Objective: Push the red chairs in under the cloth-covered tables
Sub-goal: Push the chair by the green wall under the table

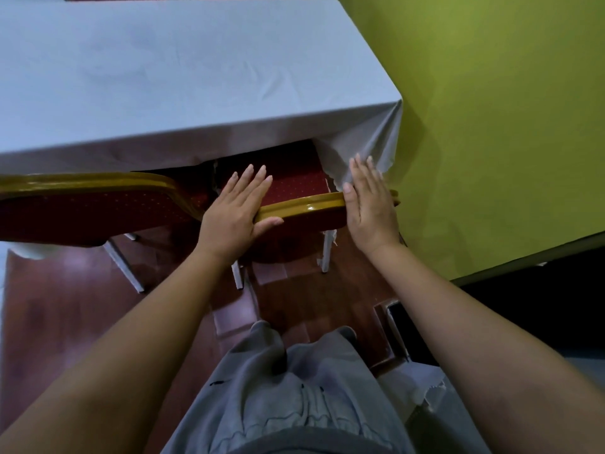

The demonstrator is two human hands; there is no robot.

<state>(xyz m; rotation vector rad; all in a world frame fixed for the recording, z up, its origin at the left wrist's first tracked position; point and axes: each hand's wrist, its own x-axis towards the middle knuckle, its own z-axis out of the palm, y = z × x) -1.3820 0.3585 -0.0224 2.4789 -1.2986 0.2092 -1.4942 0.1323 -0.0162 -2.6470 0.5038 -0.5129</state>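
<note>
**Head view: two hands on the back of a red chair**

The head view looks down at two bare arms reaching out. The left hand [234, 214] lies flat on the left end of the gold top rail of a red chair [294, 188]. Its fingers are straight and spread, and the thumb rests on the near side of the rail. It is not gripping. The right hand [370, 204] lies flat on the right end of the same rail, fingers straight and pointing away, also not gripping.

The chair's red seat is partly under the desk [163, 80], which is covered with a white cloth. The cloth's corner hangs down just beside the right hand. The chair's white legs stand on the dark red floor [65, 306].

A second red chair [85, 208] stands just to the left, its back near the desk edge. A green wall [491, 109] is on the right. Grey trousers [294, 388] show at the bottom.
</note>
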